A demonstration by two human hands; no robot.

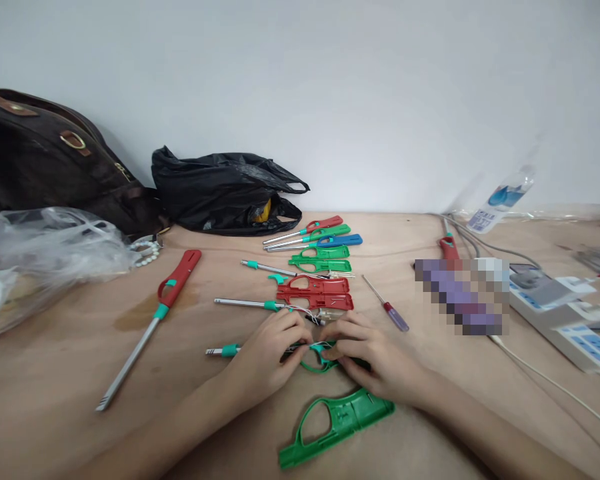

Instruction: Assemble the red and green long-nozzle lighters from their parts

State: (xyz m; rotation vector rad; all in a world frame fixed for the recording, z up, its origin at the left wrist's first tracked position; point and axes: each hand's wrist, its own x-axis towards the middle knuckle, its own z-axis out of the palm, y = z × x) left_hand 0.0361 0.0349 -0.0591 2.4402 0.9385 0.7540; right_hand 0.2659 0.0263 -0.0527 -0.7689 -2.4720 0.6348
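Note:
My left hand [279, 348] and my right hand [367, 352] meet over an opened utility lighter, fingers bent and closed on its green casing half [316, 369]. A teal trigger [321, 349] and thin white wires show between the fingertips; the rest is covered by the hands. To the left of my left hand sticks out the lighter's metal tube with a teal collar [229, 350]. Below my right hand lies a loose green casing half [347, 415], inner side up. Just beyond the hands is a red opened casing [320, 293], with a metal tube [243, 303] nearby.
Further back lie a green opened casing [325, 253] and several whole lighters [343, 240]. A screwdriver [395, 316] lies right, a red lighter [180, 277] left. Bags [220, 193] line the back; a bottle [503, 200], power strip [545, 303] and cables stand right.

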